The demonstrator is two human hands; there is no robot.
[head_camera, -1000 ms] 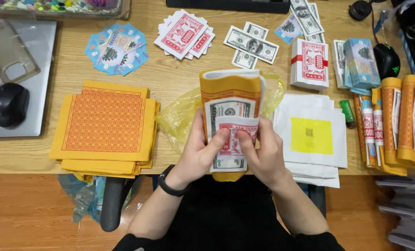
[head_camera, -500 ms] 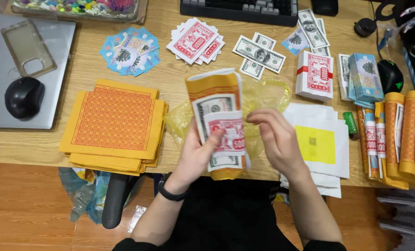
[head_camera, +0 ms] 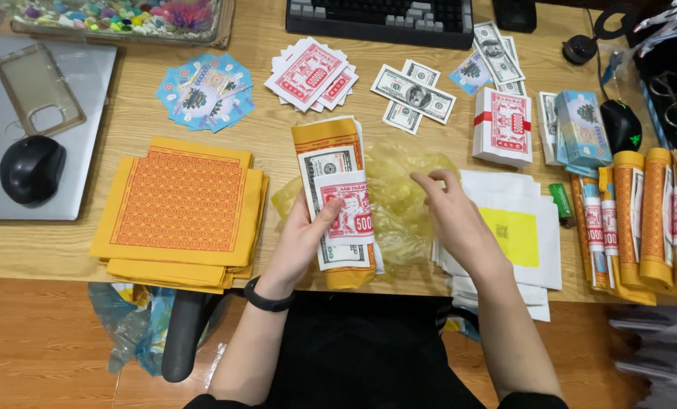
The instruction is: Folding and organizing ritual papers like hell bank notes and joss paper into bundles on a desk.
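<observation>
My right hand [head_camera: 459,220] has just let go and hangs open over the yellow plastic bag [head_camera: 399,197]; my left hand [head_camera: 304,238] alone now grips the stack of paper notes [head_camera: 337,198], near the tabletop's front edge, so sorting pauses

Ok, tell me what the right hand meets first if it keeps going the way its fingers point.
The right hand points up-left across the yellow plastic bag. Likely first in that line is the paper stack held by the left hand, though depth is unclear.
</observation>
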